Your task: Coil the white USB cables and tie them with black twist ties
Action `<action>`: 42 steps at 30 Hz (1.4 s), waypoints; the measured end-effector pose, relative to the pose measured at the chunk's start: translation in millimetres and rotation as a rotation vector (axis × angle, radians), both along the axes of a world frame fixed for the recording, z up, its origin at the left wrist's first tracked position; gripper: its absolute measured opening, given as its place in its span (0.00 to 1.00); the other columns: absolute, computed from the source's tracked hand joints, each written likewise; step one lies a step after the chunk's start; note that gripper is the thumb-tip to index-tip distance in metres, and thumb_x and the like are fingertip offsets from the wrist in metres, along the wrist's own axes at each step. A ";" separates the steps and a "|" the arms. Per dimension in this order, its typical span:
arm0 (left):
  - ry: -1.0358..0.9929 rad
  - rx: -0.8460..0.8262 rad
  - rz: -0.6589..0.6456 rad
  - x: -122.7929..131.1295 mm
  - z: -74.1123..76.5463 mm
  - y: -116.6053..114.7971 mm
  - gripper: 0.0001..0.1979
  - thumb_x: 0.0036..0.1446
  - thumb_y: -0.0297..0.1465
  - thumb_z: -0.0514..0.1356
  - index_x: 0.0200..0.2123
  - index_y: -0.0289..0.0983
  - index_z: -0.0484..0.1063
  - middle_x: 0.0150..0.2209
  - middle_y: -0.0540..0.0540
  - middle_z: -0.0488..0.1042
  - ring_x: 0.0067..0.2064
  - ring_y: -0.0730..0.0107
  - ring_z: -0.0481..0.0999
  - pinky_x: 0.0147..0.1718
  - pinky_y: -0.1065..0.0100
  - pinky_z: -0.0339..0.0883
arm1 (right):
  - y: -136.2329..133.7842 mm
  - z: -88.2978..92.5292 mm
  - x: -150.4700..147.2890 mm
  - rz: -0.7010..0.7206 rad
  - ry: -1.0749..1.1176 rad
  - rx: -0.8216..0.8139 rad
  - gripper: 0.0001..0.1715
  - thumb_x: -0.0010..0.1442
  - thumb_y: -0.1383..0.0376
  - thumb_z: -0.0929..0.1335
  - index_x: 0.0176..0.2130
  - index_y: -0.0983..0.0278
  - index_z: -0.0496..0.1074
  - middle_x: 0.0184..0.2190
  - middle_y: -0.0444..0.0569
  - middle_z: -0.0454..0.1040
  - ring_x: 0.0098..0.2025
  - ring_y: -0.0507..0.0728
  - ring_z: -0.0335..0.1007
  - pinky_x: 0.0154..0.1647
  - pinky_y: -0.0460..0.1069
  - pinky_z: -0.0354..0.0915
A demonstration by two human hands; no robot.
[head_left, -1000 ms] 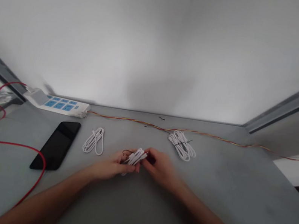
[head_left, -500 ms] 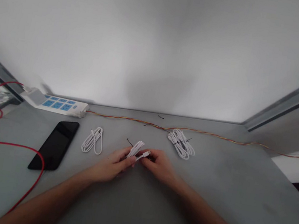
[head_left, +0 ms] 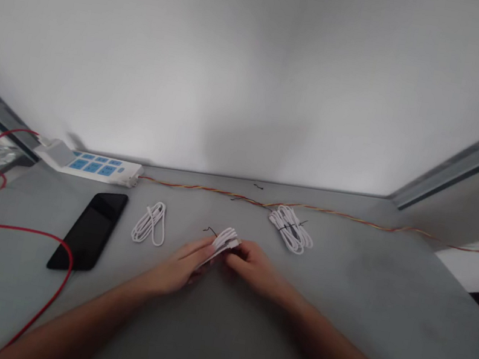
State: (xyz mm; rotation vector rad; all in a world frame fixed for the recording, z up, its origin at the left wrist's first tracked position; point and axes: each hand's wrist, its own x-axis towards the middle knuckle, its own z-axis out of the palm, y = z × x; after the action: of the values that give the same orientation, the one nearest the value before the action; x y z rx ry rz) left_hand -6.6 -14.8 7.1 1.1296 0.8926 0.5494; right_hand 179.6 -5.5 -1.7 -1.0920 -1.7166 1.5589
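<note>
- One grey tabletop [head_left: 379, 331] runs the full width of the view, against a pale wall
- Long twisted red-and-yellow cable [head_left: 330, 214] lies along its far side, from a white power strip [head_left: 94, 167] with blue panels; no brand or writing is readable
- Black phone [head_left: 88, 231] sits just inside a red cable [head_left: 15, 229]
- Left hand [head_left: 181, 271], fingers stretched, and right hand [head_left: 254, 268], fingers curled, pinch a coiled white cable [head_left: 225, 243] between them, mid-tabletop
- Two white cable bundles [head_left: 149, 223] [head_left: 290, 229] lie either side
- Thin black wire tie [head_left: 211, 230] pokes from the coil; a looser pinch could let it slip out and the coil spring open
</note>
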 end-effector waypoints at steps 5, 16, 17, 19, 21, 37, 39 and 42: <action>-0.145 -0.040 -0.033 2.2 5.1 3.7 0.18 0.58 0.44 0.59 0.45 0.37 0.71 0.30 0.52 0.61 0.24 0.80 0.55 0.20 0.75 0.50 | 0.2 5.5 2.9 0.035 0.069 -0.076 0.10 0.54 0.72 0.60 0.26 0.65 0.68 0.20 0.42 0.66 0.24 0.50 0.62 0.27 0.45 0.61; -0.080 0.084 0.097 5.7 -9.2 7.2 0.23 0.56 0.45 0.60 0.49 0.35 0.74 0.29 0.49 0.67 0.25 0.78 0.56 0.22 0.73 0.49 | 2.7 -2.5 -3.3 -0.013 0.106 -0.167 0.11 0.59 0.62 0.63 0.29 0.65 0.69 0.21 0.41 0.67 0.20 0.47 0.63 0.23 0.43 0.62; -0.059 0.099 0.090 5.5 -8.9 7.5 0.24 0.57 0.45 0.59 0.50 0.35 0.73 0.29 0.48 0.68 0.25 0.77 0.57 0.22 0.73 0.49 | 2.8 -3.5 -3.8 -0.018 0.108 -0.171 0.11 0.59 0.61 0.64 0.30 0.65 0.70 0.21 0.41 0.67 0.20 0.47 0.64 0.23 0.43 0.63; -0.002 0.145 0.095 5.3 -8.0 8.2 0.25 0.56 0.45 0.59 0.51 0.36 0.73 0.29 0.48 0.70 0.25 0.76 0.59 0.23 0.73 0.50 | 3.1 -5.1 -4.0 -0.035 0.098 -0.181 0.12 0.58 0.60 0.65 0.30 0.66 0.71 0.21 0.42 0.69 0.20 0.47 0.65 0.22 0.43 0.63; 0.058 0.207 0.135 5.6 -7.4 8.6 0.24 0.55 0.45 0.60 0.51 0.37 0.74 0.32 0.47 0.72 0.26 0.76 0.60 0.24 0.73 0.52 | 3.3 -6.0 -3.8 -0.062 0.075 -0.189 0.12 0.56 0.60 0.65 0.29 0.66 0.71 0.21 0.43 0.70 0.19 0.47 0.65 0.21 0.42 0.62; 0.261 0.224 0.436 6.9 -8.1 6.9 0.23 0.48 0.43 0.66 0.44 0.35 0.79 0.26 0.48 0.77 0.22 0.74 0.64 0.22 0.72 0.56 | 0.6 -5.6 -4.5 0.013 0.214 -0.227 0.22 0.53 0.49 0.69 0.30 0.66 0.71 0.25 0.44 0.72 0.22 0.49 0.69 0.24 0.45 0.66; 0.242 0.204 0.437 6.7 -8.0 7.0 0.22 0.48 0.42 0.66 0.44 0.35 0.79 0.27 0.47 0.78 0.23 0.73 0.66 0.22 0.72 0.56 | -0.6 -4.3 -3.7 0.011 0.220 -0.223 0.21 0.53 0.49 0.70 0.32 0.66 0.71 0.26 0.44 0.72 0.23 0.49 0.69 0.26 0.45 0.66; 0.224 0.184 0.440 7.2 -5.9 6.7 0.21 0.48 0.40 0.66 0.44 0.36 0.79 0.30 0.46 0.79 0.26 0.71 0.70 0.22 0.73 0.57 | -2.0 -2.4 -3.9 -0.010 0.204 -0.210 0.21 0.52 0.51 0.71 0.35 0.66 0.72 0.26 0.44 0.72 0.23 0.50 0.69 0.27 0.46 0.67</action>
State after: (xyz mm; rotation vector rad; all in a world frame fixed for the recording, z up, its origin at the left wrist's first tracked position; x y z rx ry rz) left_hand 0.6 -8.0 1.3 1.1796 1.3206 0.8911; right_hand 175.7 -7.4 -4.1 -0.9993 -1.4356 1.8087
